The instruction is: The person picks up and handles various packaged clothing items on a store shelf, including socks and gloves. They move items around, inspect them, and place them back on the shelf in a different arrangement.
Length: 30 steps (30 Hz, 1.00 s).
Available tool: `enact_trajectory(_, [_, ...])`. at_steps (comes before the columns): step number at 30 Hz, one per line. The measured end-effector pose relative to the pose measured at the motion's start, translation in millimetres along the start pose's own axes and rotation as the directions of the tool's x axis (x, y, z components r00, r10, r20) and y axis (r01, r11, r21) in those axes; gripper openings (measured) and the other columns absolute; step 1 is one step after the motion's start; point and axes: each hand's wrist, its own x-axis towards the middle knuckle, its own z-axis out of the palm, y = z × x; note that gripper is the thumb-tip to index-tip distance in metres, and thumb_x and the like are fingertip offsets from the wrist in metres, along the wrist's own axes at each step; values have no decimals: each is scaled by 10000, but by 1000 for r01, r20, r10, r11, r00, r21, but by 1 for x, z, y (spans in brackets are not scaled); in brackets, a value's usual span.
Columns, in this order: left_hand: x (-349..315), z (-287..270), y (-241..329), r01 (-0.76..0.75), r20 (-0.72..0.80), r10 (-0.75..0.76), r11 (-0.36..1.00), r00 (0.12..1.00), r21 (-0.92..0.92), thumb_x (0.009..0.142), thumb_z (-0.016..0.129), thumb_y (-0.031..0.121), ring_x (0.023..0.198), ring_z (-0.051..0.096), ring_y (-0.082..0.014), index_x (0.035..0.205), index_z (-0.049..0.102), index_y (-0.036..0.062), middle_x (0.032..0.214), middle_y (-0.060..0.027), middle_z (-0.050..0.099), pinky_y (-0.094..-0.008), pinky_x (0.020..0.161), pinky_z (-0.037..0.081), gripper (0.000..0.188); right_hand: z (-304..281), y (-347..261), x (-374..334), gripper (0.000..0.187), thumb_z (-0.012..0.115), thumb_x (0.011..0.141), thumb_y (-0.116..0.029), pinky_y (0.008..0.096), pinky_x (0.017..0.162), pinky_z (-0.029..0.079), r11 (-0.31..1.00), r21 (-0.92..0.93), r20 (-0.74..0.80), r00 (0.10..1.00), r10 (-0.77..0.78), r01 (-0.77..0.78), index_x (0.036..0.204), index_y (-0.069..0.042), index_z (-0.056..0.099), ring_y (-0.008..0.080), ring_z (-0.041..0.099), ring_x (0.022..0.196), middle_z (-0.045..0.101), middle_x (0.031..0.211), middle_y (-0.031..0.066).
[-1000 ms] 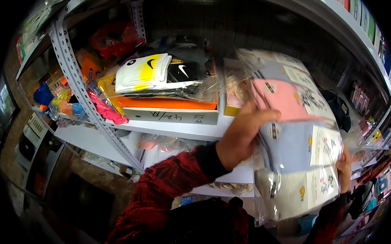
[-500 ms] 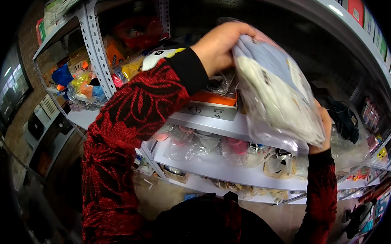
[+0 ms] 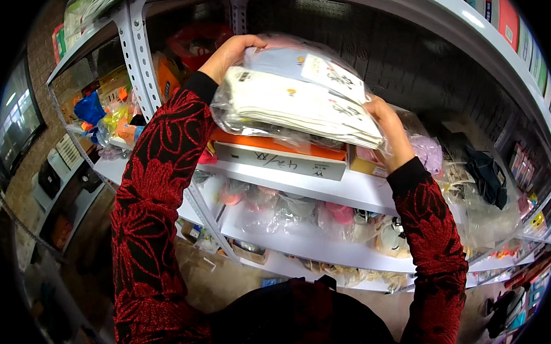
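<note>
A clear plastic bag of folded cloth items (image 3: 297, 99), white, pale blue and pink, is held up between my two hands over the shelf. A white printed card or label lies on the folds inside. My left hand (image 3: 234, 54) grips the bag's far left corner, with its fingertips partly behind the plastic. At the right end, my right hand (image 3: 391, 133) is closed on the bag's edge, its fingers partly hidden. Below the bag, an orange and grey shoebox-like box (image 3: 282, 160) sits on the shelf.
Bagged cups or tubs stand on the lower white shelf (image 3: 309, 235). Colourful bagged goods (image 3: 109, 118) fill the left bay beyond a perforated metal post (image 3: 144, 62). Dark cloth (image 3: 487, 175) and a lilac bundle (image 3: 425, 153) lie at the right. A shelf edge (image 3: 473, 21) curves overhead.
The bag has moved left and turned from a steep tilt to nearly level, its printed card now showing. Both hands shifted left with it, the right one rising. More of the box below shows.
</note>
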Motion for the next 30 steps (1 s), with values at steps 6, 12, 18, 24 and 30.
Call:
enact_trajectory(6, [16,-46,-11,206,112,-190,966,975,-155,828,583,145,767,601,-168,924,626,-28,872,-87,645,-289,732,484,203,38,-3,21,254,490,817,-201,313,730,428,869,-472,-3,986,-168,147,895,29,566,244,531,836,525,938,187])
enact_trajectory(12, [32,-66,-23,260,26,-259,952,965,-163,829,622,151,755,621,-168,961,619,-63,907,-120,645,-269,664,512,252,46,3,50,415,482,829,-305,295,767,390,560,-789,149,963,-226,254,928,87,576,203,521,852,573,940,156])
enact_trajectory(18, [19,-57,-2,81,-137,7,776,991,625,859,561,312,970,557,-200,1140,556,8,1076,-98,605,-358,773,472,414,48,-2,69,480,488,799,-359,293,729,397,670,-737,-31,987,-158,85,873,103,597,211,536,790,607,837,159])
enact_trajectory(24, [-78,-3,37,-411,111,451,652,886,637,812,586,376,1142,483,-224,1217,501,30,1201,-115,533,-334,925,385,539,51,-15,13,747,489,826,-561,316,894,340,876,-480,-75,992,-97,49,1352,-57,320,187,391,1163,363,1327,111])
enact_trajectory(30, [-102,33,5,-536,544,451,-161,707,829,737,654,360,1132,483,-320,1174,542,82,1209,-124,531,-385,961,370,530,22,4,-20,732,534,830,-448,358,999,322,767,-578,141,960,-243,279,1373,-39,266,275,351,1252,317,1376,185])
